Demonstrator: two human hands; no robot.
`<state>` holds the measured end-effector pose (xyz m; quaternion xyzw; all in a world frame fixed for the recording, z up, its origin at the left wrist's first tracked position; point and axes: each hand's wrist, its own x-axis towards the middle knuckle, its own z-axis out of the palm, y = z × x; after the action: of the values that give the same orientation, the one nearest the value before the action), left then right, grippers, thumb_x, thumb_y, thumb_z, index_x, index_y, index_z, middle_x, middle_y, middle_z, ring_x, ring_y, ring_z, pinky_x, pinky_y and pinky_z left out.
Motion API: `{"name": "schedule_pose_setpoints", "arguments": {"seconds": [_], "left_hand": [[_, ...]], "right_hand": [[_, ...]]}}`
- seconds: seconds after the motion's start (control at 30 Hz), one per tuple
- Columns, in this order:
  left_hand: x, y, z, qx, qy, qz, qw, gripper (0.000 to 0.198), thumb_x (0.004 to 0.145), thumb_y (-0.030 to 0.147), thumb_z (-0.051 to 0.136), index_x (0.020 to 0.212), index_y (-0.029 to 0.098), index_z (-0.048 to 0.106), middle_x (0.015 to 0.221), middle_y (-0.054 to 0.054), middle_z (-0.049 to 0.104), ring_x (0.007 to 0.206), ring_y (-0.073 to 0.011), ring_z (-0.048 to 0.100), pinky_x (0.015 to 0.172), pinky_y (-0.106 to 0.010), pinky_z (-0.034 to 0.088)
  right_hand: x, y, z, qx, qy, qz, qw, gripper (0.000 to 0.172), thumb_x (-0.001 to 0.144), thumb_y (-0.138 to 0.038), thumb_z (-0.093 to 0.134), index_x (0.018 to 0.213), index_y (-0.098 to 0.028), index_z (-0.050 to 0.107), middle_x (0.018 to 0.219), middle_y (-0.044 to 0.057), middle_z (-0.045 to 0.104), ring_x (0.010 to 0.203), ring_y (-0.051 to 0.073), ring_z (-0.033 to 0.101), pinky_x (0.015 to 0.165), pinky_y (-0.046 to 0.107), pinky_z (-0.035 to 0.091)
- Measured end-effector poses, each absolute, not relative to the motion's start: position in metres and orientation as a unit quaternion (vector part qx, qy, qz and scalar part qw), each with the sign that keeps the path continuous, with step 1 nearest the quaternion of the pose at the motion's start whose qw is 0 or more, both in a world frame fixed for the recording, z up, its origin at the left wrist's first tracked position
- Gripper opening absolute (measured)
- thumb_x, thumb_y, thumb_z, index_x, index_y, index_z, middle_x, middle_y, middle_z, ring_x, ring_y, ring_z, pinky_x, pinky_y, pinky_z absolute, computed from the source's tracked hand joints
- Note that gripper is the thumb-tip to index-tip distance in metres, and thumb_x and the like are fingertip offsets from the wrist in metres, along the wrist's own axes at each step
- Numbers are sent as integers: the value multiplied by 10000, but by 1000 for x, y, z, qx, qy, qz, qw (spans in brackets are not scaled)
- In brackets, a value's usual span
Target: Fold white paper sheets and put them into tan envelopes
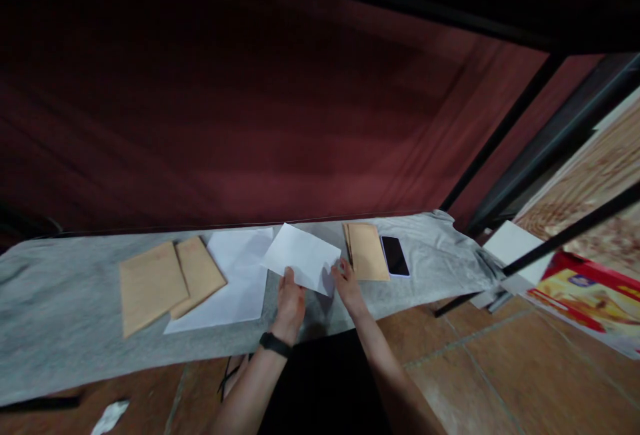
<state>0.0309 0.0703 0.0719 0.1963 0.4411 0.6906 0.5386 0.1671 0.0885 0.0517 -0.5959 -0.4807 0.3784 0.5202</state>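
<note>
A white sheet of paper (pixel 303 254), perhaps folded, is held at a slant above the grey cloth. My left hand (pixel 291 298), with a dark band on its wrist, grips the sheet's lower edge; its thumb lies on top. At the right edge, my right hand (pixel 346 282) has its fingers closed on the paper's corner. Just beyond those fingers lies a small stack of brown paper envelopes (pixel 369 252). Larger white paper (pixel 240 288) rests flat to the left, partly under a brown envelope (pixel 200 274). Another brown envelope (pixel 150 285) overlaps that one.
A phone (pixel 395 255) lies right of the envelope stack. Grey cloth (pixel 65 302) covers the narrow surface, backed by a dark red panel (pixel 250 122). Black metal bars (pixel 500 132) and a red and yellow box (pixel 590 298) are at the right. White scrap (pixel 111 416) lies on the tiled floor.
</note>
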Motion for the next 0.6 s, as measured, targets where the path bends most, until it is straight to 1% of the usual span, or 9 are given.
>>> {"name": "schedule_pose_setpoints", "arguments": {"seconds": [0.1, 0.17, 0.23, 0.3, 0.37, 0.43, 0.47, 0.53, 0.6], "left_hand": [[34, 68, 58, 86, 423, 690, 581, 223, 979, 350, 466, 1157, 271, 576, 1044, -44, 719, 985, -184, 691, 890, -339, 581], [35, 67, 51, 48, 435, 674, 595, 163, 976, 298, 477, 1106, 270, 571, 1012, -29, 715, 923, -164, 699, 858, -325, 589], [35, 66, 47, 32, 443, 656, 611, 100, 950, 236, 516, 1033, 253, 568, 959, -12, 714, 866, -149, 704, 837, -322, 592], [33, 62, 43, 26, 450, 629, 634, 60, 906, 170, 558, 933, 222, 572, 871, -14, 712, 791, -151, 706, 800, -334, 596], [30, 53, 39, 37, 457, 585, 669, 50, 862, 135, 597, 853, 184, 590, 812, -56, 716, 745, -176, 709, 758, -348, 596], [27, 40, 34, 87, 469, 527, 703, 19, 833, 153, 636, 851, 147, 631, 817, -110, 729, 745, -199, 717, 740, -342, 589], [26, 34, 32, 129, 478, 504, 708, 73, 831, 188, 648, 882, 134, 651, 831, -125, 734, 749, -205, 719, 740, -340, 587], [25, 25, 27, 250, 512, 474, 671, 178, 848, 285, 634, 938, 138, 675, 836, -116, 738, 739, -210, 718, 744, -353, 588], [23, 23, 26, 399, 556, 470, 557, 227, 875, 337, 577, 971, 165, 689, 885, -103, 740, 806, -226, 721, 811, -393, 584]], "right_hand": [[162, 83, 26, -606, -417, 456, 502, 591, 790, -494, 626, 1291, -183, 576, 946, 71, 682, 841, 230, 666, 699, 330, 545], [161, 83, 18, -597, -394, 496, 492, 611, 794, -436, 617, 1343, -181, 530, 865, 42, 672, 760, 215, 659, 588, 297, 530], [162, 87, 16, -604, -403, 488, 483, 620, 794, -354, 595, 1376, -166, 495, 821, 24, 664, 696, 200, 644, 529, 275, 507], [167, 91, 16, -627, -443, 430, 474, 605, 795, -277, 561, 1384, -157, 490, 809, 15, 670, 668, 184, 632, 546, 267, 505], [172, 94, 16, -645, -502, 356, 453, 568, 814, -224, 521, 1378, -159, 504, 832, 23, 692, 685, 178, 644, 610, 268, 520], [177, 95, 15, -660, -564, 283, 407, 534, 837, -180, 481, 1369, -157, 518, 887, 49, 718, 743, 182, 673, 678, 267, 529], [179, 94, 15, -668, -592, 248, 376, 523, 844, -160, 466, 1363, -156, 527, 929, 66, 728, 786, 186, 688, 709, 265, 530], [180, 91, 14, -679, -635, 189, 317, 503, 853, -132, 454, 1347, -158, 547, 1048, 99, 727, 896, 195, 701, 770, 262, 529], [180, 88, 14, -686, -653, 156, 281, 482, 870, -130, 456, 1340, -160, 559, 1145, 129, 700, 957, 213, 696, 793, 279, 529]]}}
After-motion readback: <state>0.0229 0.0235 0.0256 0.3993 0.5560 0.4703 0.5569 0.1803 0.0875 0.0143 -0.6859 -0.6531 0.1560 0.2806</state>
